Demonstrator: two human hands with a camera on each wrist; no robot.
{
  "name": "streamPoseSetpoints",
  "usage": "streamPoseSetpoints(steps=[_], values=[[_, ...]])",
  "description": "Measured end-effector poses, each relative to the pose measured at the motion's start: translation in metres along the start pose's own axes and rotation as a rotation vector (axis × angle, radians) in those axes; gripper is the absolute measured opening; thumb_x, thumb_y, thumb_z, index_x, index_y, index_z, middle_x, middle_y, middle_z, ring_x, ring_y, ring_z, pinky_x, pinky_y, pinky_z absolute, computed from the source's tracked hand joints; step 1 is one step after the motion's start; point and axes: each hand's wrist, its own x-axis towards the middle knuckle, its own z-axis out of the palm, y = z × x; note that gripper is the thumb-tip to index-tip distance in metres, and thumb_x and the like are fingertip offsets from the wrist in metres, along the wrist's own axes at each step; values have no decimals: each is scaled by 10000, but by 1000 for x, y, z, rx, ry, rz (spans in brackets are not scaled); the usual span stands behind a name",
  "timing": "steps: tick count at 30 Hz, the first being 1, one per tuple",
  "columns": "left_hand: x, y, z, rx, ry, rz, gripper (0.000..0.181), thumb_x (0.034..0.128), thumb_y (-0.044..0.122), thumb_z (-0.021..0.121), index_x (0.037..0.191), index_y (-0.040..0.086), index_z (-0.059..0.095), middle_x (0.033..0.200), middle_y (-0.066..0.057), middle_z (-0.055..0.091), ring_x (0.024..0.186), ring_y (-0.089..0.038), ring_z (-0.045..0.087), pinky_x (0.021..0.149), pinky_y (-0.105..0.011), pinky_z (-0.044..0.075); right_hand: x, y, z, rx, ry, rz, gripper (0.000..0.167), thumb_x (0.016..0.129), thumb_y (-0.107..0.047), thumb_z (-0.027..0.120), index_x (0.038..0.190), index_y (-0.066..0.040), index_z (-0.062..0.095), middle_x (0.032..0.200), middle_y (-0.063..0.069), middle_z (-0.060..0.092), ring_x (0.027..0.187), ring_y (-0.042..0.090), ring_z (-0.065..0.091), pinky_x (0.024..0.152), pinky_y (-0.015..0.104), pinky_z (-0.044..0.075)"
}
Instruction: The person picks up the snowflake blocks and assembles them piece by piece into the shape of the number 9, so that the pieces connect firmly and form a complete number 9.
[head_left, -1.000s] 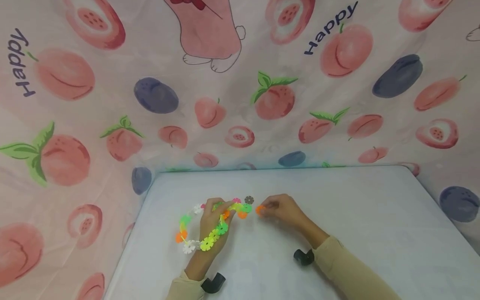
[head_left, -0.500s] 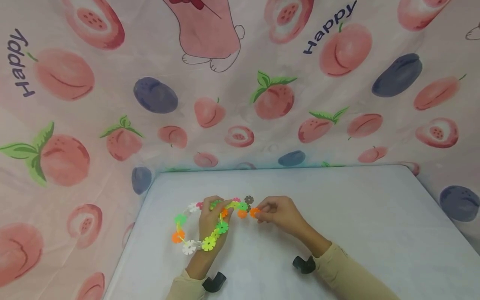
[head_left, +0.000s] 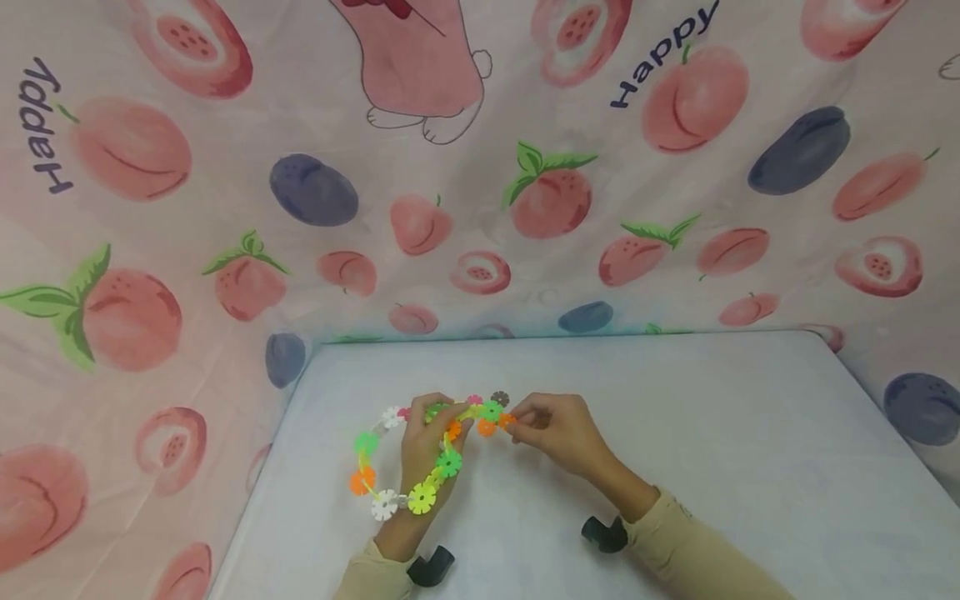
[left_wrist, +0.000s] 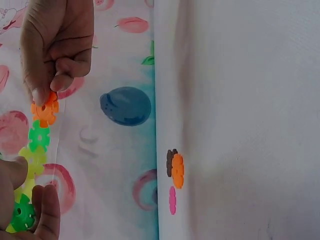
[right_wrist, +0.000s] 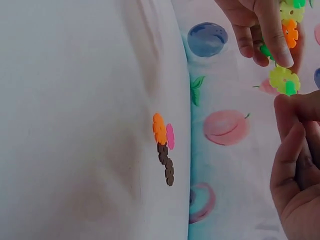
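A chain of notched plastic snowflake discs (head_left: pixel 422 497) in white, orange, green and yellow loops around my left wrist. With thumb and fingers my left hand (head_left: pixel 426 446) pinches the chain close to its free end, where a green disc (head_left: pixel 491 411) sticks out. My right hand (head_left: pixel 558 425) pinches an orange snowflake disc (left_wrist: pixel 45 111) by its edge. That disc meets the green disc in the left wrist view; whether their notches are interlocked I cannot tell. In the right wrist view the right fingers hide the orange disc.
On the white table (head_left: pixel 675 433) behind the hands lie a loose orange disc (left_wrist: pixel 178 170), a pink disc (left_wrist: pixel 172 200) and two brown discs (right_wrist: pixel 166 162). Black angled pieces (head_left: pixel 604 534) sit at both sleeves. A fruit-print cloth (head_left: pixel 480 208) hangs behind the table.
My right hand has moved left, bringing its orange disc from apart to against the green end disc. The left hand stays nearly in place, while the hanging loop has shifted slightly.
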Motion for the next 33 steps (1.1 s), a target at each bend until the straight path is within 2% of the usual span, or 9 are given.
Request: streamPoseSetpoints(steps=[4,8,12,15,17,20,25,29,33], values=[[0,0,-2,7,-13,-16,212,872,82,797,1081,87,757,1124,-114,602,990,-241,636,939,-137,490,-1,2,1,-23,38,-101,130,867,-235,826,983,-205,775,851,-122,767,762,47,717,656,246,579],[1,0,-5,-5,-40,-57,211,881,103,793,1089,103,759,1125,-96,605,985,-215,645,878,-240,553,0,7,0,33,24,-135,206,871,-268,820,1069,-267,763,1032,-100,748,930,67,712,795,245,600],[2,1,-8,-46,-108,-117,210,890,139,791,1094,98,760,1117,-72,606,974,-191,644,858,-251,570,1,10,-2,146,-80,-125,357,927,-226,765,1270,-287,689,1304,-6,684,1149,162,691,899,278,588],[2,2,-9,-98,-152,-145,217,900,153,782,1102,80,758,1114,-68,609,920,-171,665,821,-220,577,0,11,-3,164,-162,-148,406,966,-228,716,1363,-271,648,1418,13,638,1270,196,643,945,292,568],[2,3,-10,-151,-169,-161,218,910,146,769,1115,75,752,1118,-71,604,864,-149,689,785,-201,582,-1,11,-4,137,-183,-187,402,971,-251,703,1370,-244,655,1422,18,639,1311,200,617,956,291,560],[1,3,-10,-257,-175,-180,217,927,123,745,1138,77,737,1112,-70,606,783,-129,710,734,-195,587,-2,11,-3,81,-167,-254,404,966,-271,699,1362,-193,668,1385,41,666,1317,203,613,964,291,554],[0,3,-8,-381,-153,-145,228,914,40,738,1142,42,719,1069,-89,620,754,-151,712,702,-223,594,-3,9,-4,40,-116,-312,400,953,-264,714,1335,-148,688,1327,54,697,1272,193,646,959,278,555],[0,4,-8,-356,-132,-117,224,900,42,753,1123,44,726,1055,-67,617,786,-137,710,735,-189,579,-3,8,-4,74,-104,-333,380,941,-224,728,1295,-87,706,1295,65,711,1231,212,672,917,276,573],[0,5,-9,-296,-116,-103,211,880,82,782,1088,80,747,1045,-45,627,851,-147,681,784,-145,557,-3,8,-5,97,-103,-326,346,937,-209,731,1265,-100,727,1268,23,726,1195,198,693,879,265,585]])
